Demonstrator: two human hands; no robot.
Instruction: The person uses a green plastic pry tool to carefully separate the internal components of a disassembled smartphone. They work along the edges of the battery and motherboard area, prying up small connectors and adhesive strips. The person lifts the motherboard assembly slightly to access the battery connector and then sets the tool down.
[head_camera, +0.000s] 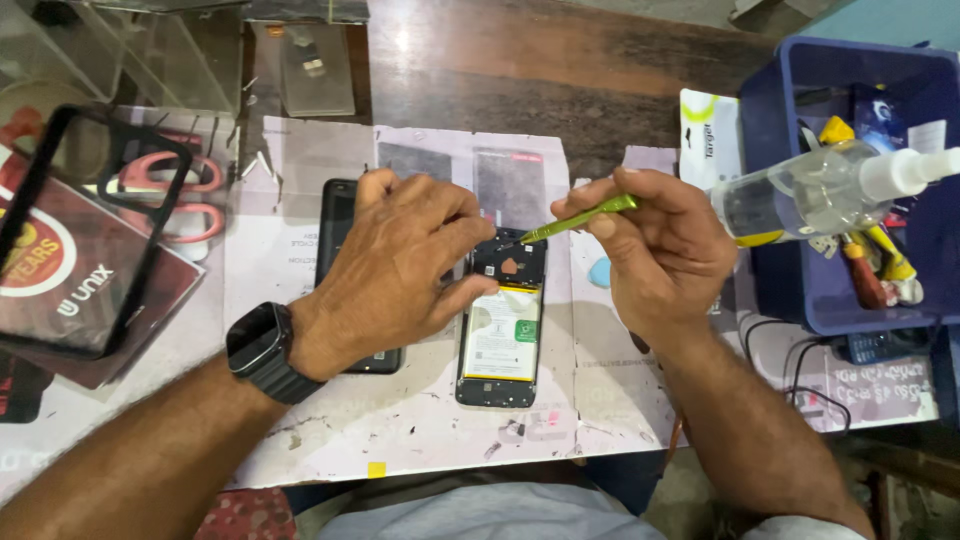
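Opened phone (502, 335) on the table (560, 60), back off.
Left hand (400, 265) pins its frame; right hand (660, 250) pinches a green pry tool (580, 218) — best kept shallow, tip near the top edge.

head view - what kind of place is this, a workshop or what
Most likely a phone repair bench: an opened phone with its battery exposed, a green pry tool in the right hand, and a blue bin of tools.
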